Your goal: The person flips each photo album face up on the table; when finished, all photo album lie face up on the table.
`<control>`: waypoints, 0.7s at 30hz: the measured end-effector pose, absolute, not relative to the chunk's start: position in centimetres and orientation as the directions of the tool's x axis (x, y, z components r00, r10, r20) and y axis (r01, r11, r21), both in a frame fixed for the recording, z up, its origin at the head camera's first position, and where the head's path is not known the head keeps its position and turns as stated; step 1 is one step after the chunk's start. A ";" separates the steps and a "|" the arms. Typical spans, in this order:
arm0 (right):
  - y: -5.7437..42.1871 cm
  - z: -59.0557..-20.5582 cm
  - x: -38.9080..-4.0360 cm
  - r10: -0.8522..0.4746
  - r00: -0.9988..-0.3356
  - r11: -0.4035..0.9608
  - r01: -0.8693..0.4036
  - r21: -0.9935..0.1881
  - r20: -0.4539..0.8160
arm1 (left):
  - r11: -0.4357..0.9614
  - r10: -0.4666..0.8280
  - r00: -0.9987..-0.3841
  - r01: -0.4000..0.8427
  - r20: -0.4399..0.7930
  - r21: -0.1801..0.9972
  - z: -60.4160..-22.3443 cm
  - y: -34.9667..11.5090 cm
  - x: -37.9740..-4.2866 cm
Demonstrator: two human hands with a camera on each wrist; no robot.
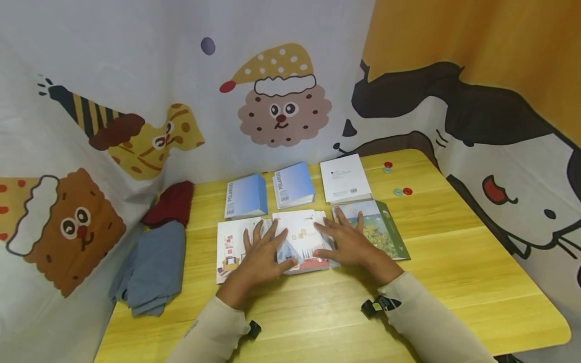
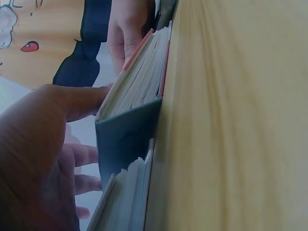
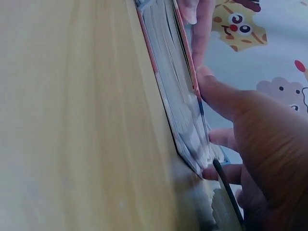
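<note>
A thick white book with a drawn blue and red cover lies at the middle of the front row on the table. My left hand rests spread over its left side, with the thumb on the cover and some fingers reaching over the white picture book on the left. On the right side, my right hand touches the middle book with its thumb, and its other fingers extend toward the landscape-covered book. The left wrist view shows the middle book's page block beside the left thumb.
Behind stand two blue POLAROID-labelled books and a white book. Folded grey-blue cloth and a dark red cloth item lie at the left edge. Red and teal buttons lie on the right.
</note>
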State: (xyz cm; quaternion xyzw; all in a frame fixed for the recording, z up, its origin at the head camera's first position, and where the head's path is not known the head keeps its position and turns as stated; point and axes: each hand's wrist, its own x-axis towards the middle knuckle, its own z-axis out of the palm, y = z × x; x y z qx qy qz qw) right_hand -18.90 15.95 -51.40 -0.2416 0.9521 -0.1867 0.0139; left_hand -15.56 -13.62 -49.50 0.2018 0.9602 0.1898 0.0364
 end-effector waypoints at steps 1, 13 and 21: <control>15.9 -51.5 -18.9 -0.463 -0.884 0.816 -0.454 -0.358 0.068 | 0.847 0.402 -0.915 0.375 0.005 0.378 -49.5 -13.7 -15.6; 15.3 -51.2 -18.6 -0.448 -0.889 0.836 -0.454 -0.310 0.093 | 0.850 0.410 -0.912 0.368 -0.033 0.377 -49.7 -14.4 -15.7; 15.2 -51.2 -18.6 -0.450 -0.888 0.837 -0.458 -0.299 0.099 | 0.857 0.405 -0.913 0.359 -0.052 0.369 -49.6 -14.6 -15.6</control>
